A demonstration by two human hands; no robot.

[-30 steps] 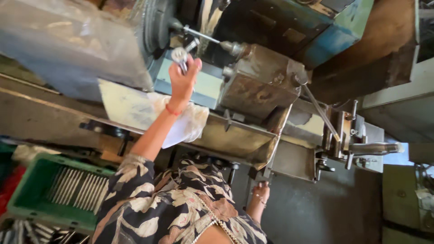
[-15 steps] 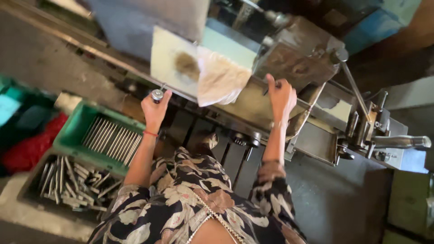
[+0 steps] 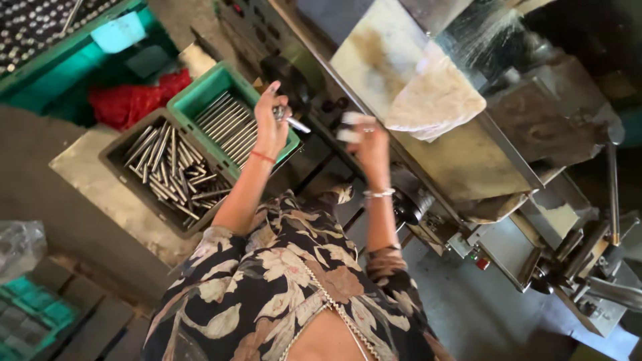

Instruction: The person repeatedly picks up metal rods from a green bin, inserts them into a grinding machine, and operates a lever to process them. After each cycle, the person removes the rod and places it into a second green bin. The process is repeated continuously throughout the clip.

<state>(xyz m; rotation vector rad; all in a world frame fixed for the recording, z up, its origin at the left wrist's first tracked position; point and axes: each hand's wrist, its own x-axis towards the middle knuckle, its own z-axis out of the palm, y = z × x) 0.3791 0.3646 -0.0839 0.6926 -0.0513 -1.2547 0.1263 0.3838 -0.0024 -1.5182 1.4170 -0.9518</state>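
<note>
The left hand [image 3: 269, 127] grips a short metal rod [image 3: 289, 120] above the green tray [image 3: 200, 93] of rods, while the right hand [image 3: 370, 142], just beside it, pinches a blurred pale piece [image 3: 349, 127].

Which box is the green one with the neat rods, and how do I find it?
Start at the big grey machine and look left, past the left hand. Two trays sit side by side. The green tray holds rods lying in neat rows, while the dark tray beside it holds a jumbled pile.

Both arms raised, left grip [image 3: 271, 124] and right grip [image 3: 368, 140] closed.
</note>
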